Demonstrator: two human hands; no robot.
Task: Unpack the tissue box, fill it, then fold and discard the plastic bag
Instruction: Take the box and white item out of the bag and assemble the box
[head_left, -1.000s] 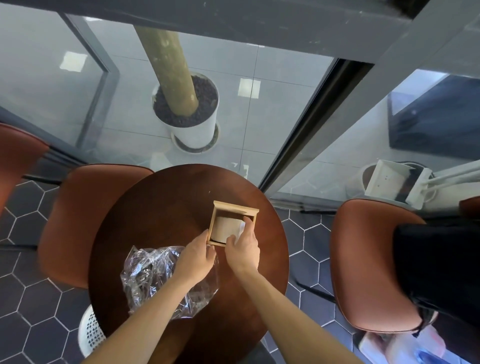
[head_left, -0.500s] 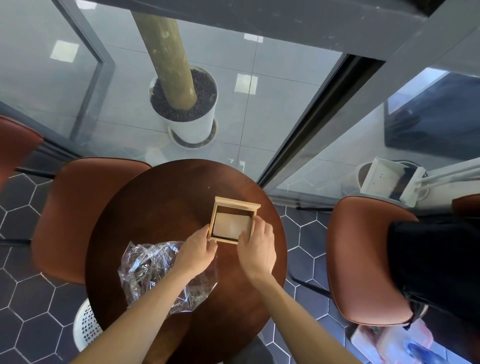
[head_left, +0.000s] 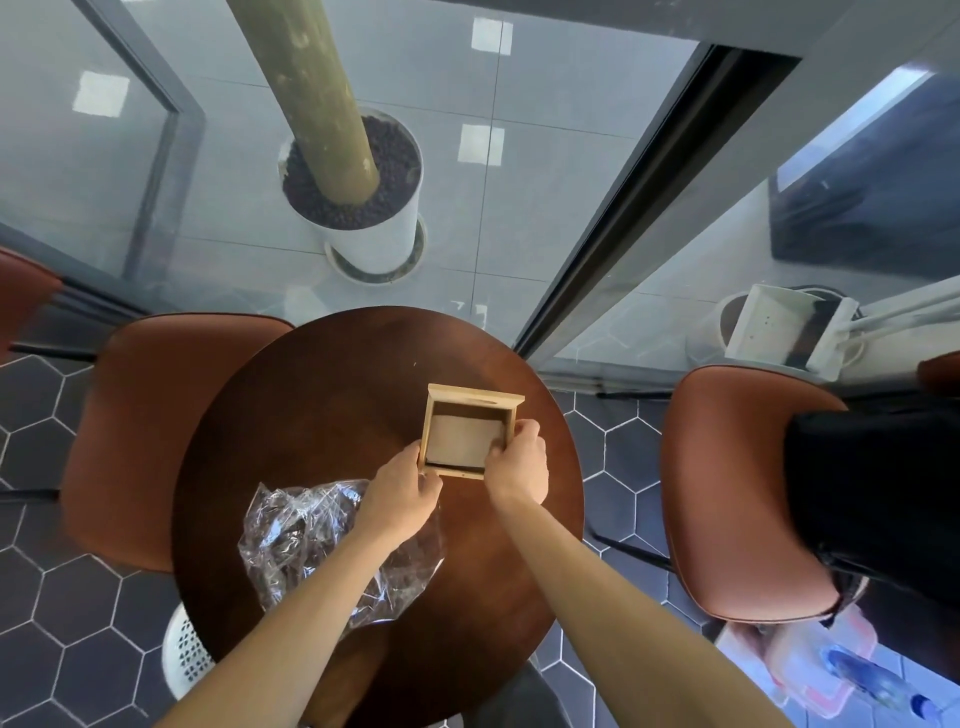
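Note:
A light wooden tissue box (head_left: 470, 401) stands open-topped on the round dark wooden table (head_left: 322, 395). A tan stack of tissues (head_left: 462, 437) lies inside it. My left hand (head_left: 402, 493) grips the box's near left corner. My right hand (head_left: 519, 462) holds its near right corner, fingers curled over the rim onto the tissues. A crumpled clear plastic bag (head_left: 298, 535) lies on the table to the left, partly under my left forearm.
Brown leather chairs stand left (head_left: 156, 415) and right (head_left: 737, 493) of the table. A white perforated basket (head_left: 182, 654) sits on the floor under the table's near left edge. Beyond a glass wall is a white planter (head_left: 363, 218). A dark garment (head_left: 872, 493) lies on the right chair.
My right hand has shifted from the box's near edge to its right corner, fingers now over the rim. The white patch seen beside the tissues earlier is gone. My left hand stays at the left corner.

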